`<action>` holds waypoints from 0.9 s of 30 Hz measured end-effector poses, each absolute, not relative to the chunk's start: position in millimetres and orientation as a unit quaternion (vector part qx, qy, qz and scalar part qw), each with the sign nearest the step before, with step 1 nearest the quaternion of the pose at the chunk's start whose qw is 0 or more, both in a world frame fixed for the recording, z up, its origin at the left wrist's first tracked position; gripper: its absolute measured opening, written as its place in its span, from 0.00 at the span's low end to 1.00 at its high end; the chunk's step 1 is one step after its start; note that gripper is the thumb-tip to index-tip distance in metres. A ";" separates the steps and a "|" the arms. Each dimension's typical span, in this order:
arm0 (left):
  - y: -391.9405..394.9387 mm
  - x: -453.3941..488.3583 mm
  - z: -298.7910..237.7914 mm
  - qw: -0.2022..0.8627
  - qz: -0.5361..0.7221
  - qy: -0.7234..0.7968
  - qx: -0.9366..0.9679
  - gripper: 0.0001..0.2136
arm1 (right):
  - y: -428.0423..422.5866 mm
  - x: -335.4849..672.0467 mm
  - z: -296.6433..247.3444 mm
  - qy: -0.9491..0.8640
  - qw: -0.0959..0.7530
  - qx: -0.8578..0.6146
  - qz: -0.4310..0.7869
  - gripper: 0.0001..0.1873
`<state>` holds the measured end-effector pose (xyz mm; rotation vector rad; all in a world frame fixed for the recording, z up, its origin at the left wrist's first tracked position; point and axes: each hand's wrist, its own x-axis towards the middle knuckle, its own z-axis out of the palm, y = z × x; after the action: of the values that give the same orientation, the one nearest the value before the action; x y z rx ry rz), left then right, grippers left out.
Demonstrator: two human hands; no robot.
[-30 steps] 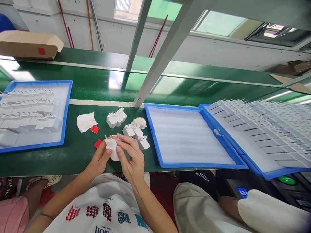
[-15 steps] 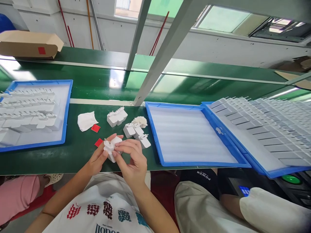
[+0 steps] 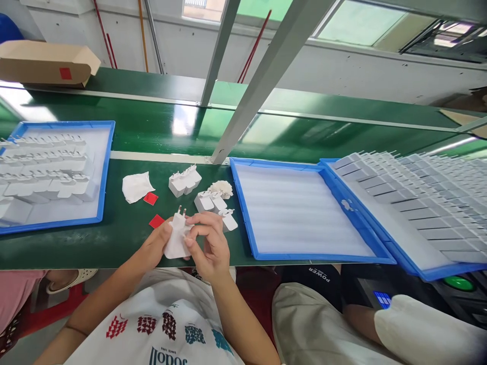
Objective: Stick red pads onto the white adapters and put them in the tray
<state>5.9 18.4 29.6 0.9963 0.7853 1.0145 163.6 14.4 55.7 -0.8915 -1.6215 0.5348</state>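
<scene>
- Both hands are gripping one white charger just above the surface, near its front edge, pins pointing up.
- Left hand is pinching the charger's left side; right hand is wrapping its right side, fingers curled on top. Neither hand is free.
- Risk: the grip is fingertip-only on smooth plastic, so a twist could be popping the charger out; it would likely be dropping off the near edge into the lap, since the hands are sitting right at that edge.
- Risk: the loose chargers are lying just beyond the right hand; a forward sweep would be knocking them over or shoving them into the white wad.
- Risk: the red tags are lying just beside the left hand; a wrist drag could be flicking them off the surface.
- Room: open green strip between the left tray and the hands; the cloth is sitting well clear.
- Right side is tighter: the empty tray rim is standing near the right hand, with the full tray overlapping it further right.
- Another person's knee and sleeve are crowding the lower right.
</scene>
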 end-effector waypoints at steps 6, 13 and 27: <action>25.3 7.9 30.4 0.787 0.449 0.265 0.331 0.26 | 29.4 190.9 53.8 -0.577 0.623 -0.434 0.303 0.13; 26.4 -8.5 18.7 0.712 0.495 0.263 0.422 0.28 | 108.4 272.0 52.8 -0.580 0.460 -0.637 0.214 0.14; 30.2 -22.5 34.9 0.509 0.543 0.327 0.582 0.31 | 140.0 281.7 7.4 -0.565 0.376 -0.693 0.243 0.19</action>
<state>-22.5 30.2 34.9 1.4019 0.7890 1.3094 281.7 140.0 7.4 -1.7738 -1.4449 0.6221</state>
